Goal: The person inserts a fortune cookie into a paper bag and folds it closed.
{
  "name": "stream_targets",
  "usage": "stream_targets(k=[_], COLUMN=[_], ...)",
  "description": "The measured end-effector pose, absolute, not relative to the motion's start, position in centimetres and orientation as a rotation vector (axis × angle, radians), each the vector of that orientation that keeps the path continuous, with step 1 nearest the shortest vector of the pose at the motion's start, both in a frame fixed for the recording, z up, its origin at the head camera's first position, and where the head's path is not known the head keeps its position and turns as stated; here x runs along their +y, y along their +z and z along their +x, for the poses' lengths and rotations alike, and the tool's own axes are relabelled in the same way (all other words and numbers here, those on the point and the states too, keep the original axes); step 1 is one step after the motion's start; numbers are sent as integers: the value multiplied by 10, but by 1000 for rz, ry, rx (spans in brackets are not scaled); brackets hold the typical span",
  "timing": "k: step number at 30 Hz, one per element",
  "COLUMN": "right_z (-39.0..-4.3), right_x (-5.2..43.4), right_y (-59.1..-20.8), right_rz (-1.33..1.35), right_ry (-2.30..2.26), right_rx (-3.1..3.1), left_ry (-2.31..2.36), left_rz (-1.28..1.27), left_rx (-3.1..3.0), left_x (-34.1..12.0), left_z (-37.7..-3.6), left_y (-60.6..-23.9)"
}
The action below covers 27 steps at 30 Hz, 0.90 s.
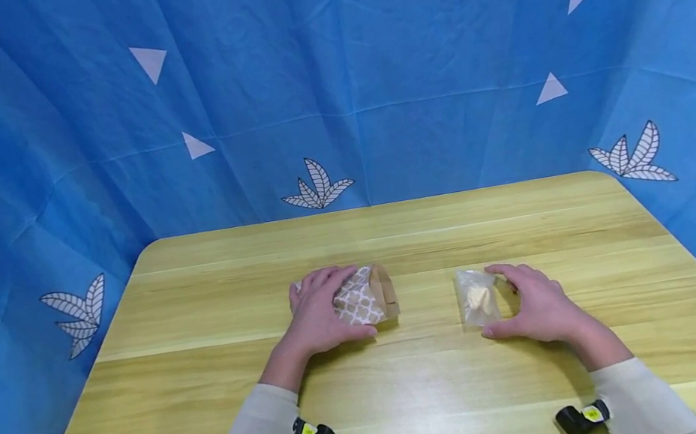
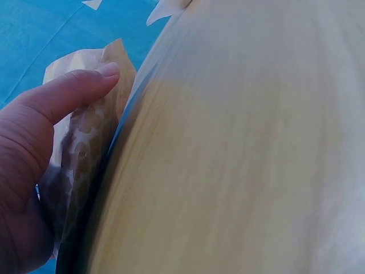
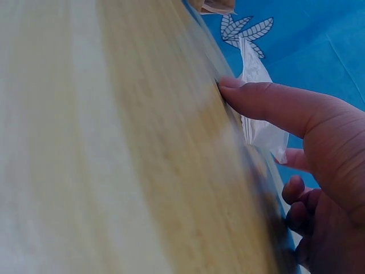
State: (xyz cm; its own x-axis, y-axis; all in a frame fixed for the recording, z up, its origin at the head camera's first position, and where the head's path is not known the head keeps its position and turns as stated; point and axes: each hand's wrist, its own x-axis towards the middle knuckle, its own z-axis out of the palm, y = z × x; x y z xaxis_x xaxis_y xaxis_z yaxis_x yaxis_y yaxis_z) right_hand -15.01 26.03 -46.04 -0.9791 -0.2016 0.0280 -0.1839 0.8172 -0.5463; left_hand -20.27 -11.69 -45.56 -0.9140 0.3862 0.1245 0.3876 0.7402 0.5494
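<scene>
- Left hand [image 1: 319, 320] grips patterned paper bag [image 1: 358, 303]: thumb on near side, fingers over far side; brown end sticks out right of the hand.
- Right hand [image 1: 536, 305] brackets clear packet [image 1: 471, 315], just left of its palm; thumb by near edge, forefinger by far edge. Can't tell if it pinches.
- Bag: likely light, soft, crushable; best held by its sides, loosely.
- Packet: likely light, thin, slippery film; pale piece [image 1: 479, 299] inside maybe fragile, so take film edges, not the middle.
- Head view shows the pale piece; right wrist view shows only whitish film there, but also the lower fingers curled in, which head view hides.
- Left wrist view shows thumb flat along bag; far fingers hidden there.
</scene>
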Motion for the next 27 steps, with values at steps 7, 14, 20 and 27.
stream_targets(k=[7,14,20,27], right_z=[-150,-152,-156,-161], right_x=[258,256,249,238], right_y=[-462,-462,-460,-454], right_rz=[-308,-344,-435,-490], right_ry=[-916,-1027,-1189,-1262], right_rx=[2976,2952,2914,2893], left_ry=[-907,-908,-903,-900], left_rz=[-644,-643,-646,-640], left_rx=[-2939,-2940,-2944,-2947], left_x=[-117,-117,-117,-117], left_z=[-203,-204,-204,-205], left_y=[-458,-458,-457,-458])
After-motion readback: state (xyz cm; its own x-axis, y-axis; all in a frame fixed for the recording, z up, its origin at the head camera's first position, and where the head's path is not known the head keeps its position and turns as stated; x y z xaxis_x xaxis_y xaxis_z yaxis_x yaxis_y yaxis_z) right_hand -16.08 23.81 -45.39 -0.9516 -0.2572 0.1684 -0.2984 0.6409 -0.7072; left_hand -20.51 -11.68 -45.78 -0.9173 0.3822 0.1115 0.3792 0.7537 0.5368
